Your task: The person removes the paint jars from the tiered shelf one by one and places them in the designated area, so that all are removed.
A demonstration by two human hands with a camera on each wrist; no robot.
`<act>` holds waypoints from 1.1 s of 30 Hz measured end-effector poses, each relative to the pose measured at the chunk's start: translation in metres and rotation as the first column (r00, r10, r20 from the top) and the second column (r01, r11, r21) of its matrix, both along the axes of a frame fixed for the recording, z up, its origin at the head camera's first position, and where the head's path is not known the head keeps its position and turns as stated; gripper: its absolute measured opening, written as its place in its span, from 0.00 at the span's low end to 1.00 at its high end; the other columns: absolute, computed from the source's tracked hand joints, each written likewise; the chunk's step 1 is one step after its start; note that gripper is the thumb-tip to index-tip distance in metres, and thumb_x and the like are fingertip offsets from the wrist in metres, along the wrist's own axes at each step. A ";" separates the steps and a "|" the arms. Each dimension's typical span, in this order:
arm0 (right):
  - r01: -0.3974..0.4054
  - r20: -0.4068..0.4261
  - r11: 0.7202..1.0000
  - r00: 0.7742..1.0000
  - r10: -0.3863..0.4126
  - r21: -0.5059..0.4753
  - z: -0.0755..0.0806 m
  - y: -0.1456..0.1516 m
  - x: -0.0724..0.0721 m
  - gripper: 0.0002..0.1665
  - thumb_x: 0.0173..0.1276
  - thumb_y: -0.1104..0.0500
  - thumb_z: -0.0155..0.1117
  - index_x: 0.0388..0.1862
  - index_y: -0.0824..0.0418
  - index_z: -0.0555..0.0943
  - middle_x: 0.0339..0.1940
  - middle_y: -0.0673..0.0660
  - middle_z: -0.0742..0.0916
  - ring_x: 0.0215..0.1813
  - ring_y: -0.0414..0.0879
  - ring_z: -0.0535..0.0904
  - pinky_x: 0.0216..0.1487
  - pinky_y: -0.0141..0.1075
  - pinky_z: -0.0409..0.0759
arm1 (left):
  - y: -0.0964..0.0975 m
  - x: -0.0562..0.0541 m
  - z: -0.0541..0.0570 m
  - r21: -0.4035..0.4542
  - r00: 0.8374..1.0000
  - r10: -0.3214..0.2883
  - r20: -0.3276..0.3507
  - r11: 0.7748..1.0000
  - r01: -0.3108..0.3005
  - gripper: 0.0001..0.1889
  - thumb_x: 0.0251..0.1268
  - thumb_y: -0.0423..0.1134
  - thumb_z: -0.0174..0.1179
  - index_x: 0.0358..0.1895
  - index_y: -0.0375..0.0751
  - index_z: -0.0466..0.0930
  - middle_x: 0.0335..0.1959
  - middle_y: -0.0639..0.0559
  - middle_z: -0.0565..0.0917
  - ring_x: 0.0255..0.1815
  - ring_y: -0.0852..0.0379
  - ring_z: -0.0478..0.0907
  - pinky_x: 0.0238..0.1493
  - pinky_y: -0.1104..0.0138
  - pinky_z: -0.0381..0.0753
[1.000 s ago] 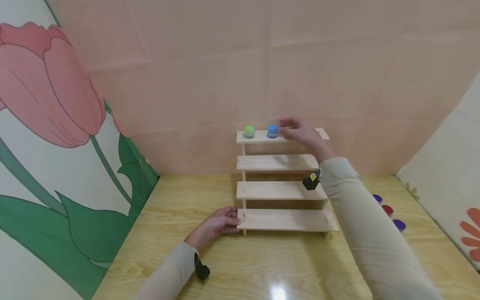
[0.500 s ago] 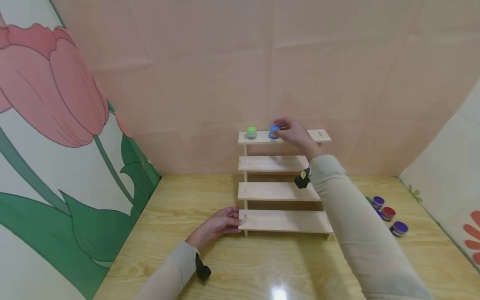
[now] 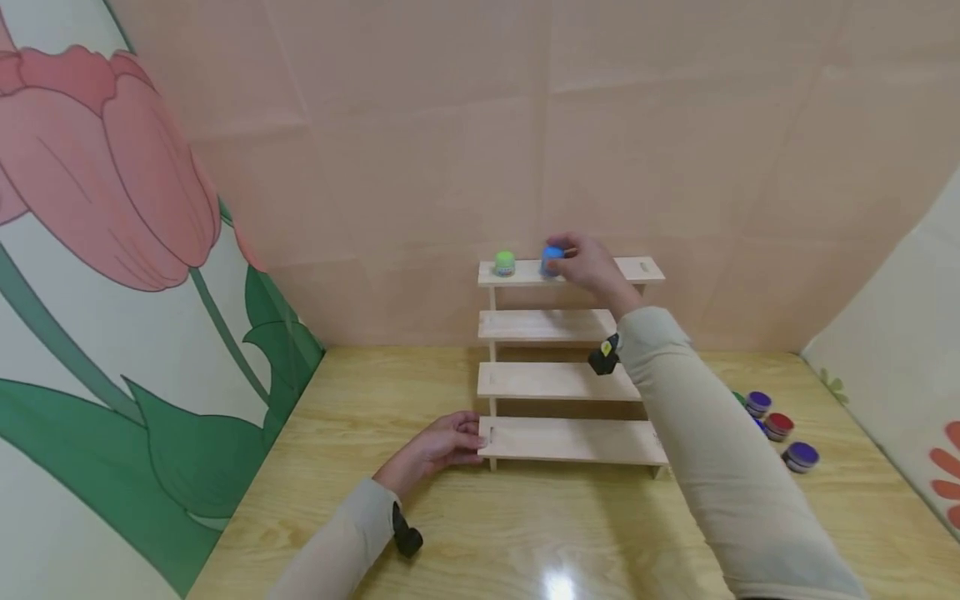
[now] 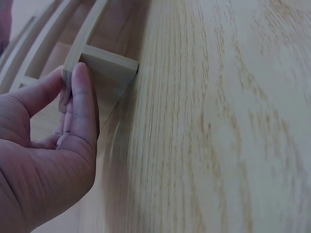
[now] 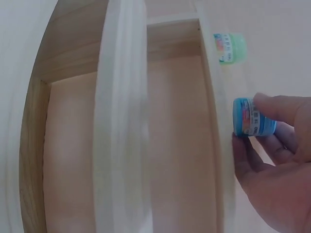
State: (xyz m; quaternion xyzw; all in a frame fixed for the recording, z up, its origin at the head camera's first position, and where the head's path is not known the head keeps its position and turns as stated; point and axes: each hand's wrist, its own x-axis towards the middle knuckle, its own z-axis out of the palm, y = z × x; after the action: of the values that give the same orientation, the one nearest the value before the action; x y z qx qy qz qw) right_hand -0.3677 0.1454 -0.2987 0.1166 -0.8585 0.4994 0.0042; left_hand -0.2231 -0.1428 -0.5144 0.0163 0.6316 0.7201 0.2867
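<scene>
A pale wooden step shelf (image 3: 570,379) with several tiers stands against the back. My left hand (image 3: 444,446) pinches the left end of its lowest board (image 4: 70,73) between thumb and fingers. At the top tier, my right hand (image 3: 592,265) holds a small blue-lidded paint jar (image 5: 250,117), thumb on one side and fingers on the other. Whether the blue jar touches the board or is slightly raised, I cannot tell. A green-lidded paint jar (image 3: 505,264) sits at the left of the same tier, apart from the hand.
Several more jars stand on the wooden table at the right, among them a red-lidded jar (image 3: 778,427) and a purple-lidded jar (image 3: 801,456). My right forearm partly covers that group and the shelf's right side. A pink cloth (image 3: 405,167) hangs behind.
My right hand has moved left from beside the blue jar and taken hold of it. The left hand stays at the lowest board. The view has shifted slightly.
</scene>
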 end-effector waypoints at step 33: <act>-0.087 -0.082 0.995 0.993 0.091 0.050 0.005 0.068 0.066 0.32 0.73 0.55 0.67 0.70 0.68 0.72 0.60 0.66 0.80 0.58 0.51 0.76 0.52 0.28 0.78 | 0.001 -0.001 0.000 0.016 1.000 -0.016 -0.023 1.000 0.016 0.31 0.68 0.25 0.60 0.73 0.28 0.60 0.52 0.43 0.79 0.45 0.53 0.82 0.45 0.64 0.89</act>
State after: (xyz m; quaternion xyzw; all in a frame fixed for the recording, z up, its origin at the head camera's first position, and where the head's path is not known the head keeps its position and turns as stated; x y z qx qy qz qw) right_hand -0.3015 0.2137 -0.2941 0.1755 -0.8629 0.4737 0.0154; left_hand -0.2236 -0.1420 -0.5149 0.0317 0.6289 0.7226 0.2852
